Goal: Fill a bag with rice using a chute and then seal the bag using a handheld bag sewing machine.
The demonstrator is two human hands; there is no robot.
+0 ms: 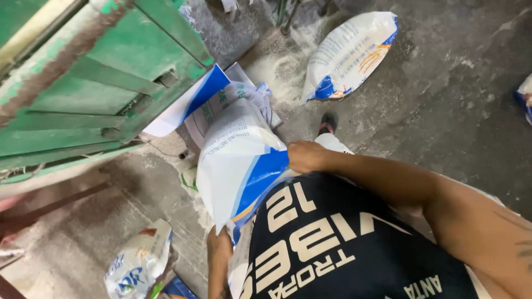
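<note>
Grey concrete floor (pixel 443 99), dusted with spilled white grain, spreads under everything. Closest in, the left hand (pixel 219 246) grips the lower edge of a white-and-blue woven sack (pixel 238 160), fingers curled shut on the fabric. Just above, the right hand (pixel 305 156) pinches the sack's side edge, fingers closed tight on it. The sack hangs held against the person's front, its mouth up near the green machine (pixel 94 83). Judging by this, a steady hold on both edges and a level lift would keep grain from spilling. Farther off, a filled sack (pixel 349 55) lies on the floor, another small bag (pixel 138 266) at lower left.
</note>
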